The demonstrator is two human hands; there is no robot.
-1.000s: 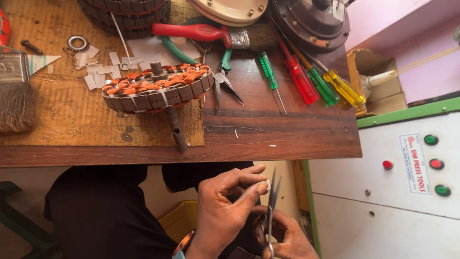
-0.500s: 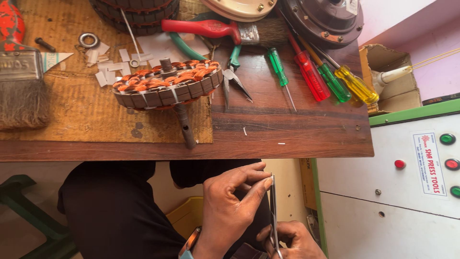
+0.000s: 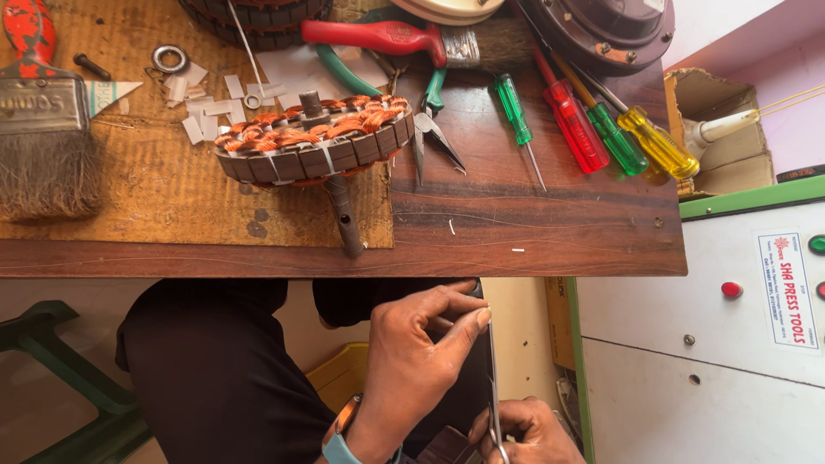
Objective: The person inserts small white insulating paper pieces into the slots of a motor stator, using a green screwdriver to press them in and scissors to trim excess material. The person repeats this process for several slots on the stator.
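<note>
Left hand (image 3: 421,357) and right hand (image 3: 524,430) on scissors (image 3: 492,378) below workbench (image 3: 533,232)

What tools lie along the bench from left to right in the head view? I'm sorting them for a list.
Paint brush → steel ring → copper-wound stator → small pliers → small green screwdriver → red screwdriver → green screwdriver → yellow screwdriver.

Seen from above, a left hand (image 3: 421,361) pinches the top of a thin metal strip (image 3: 493,378) gripped lower by the right hand (image 3: 524,430), below a wooden workbench (image 3: 533,232) holding a copper-wound stator (image 3: 314,142), screwdrivers (image 3: 593,129) and a brush (image 3: 47,146).
</note>
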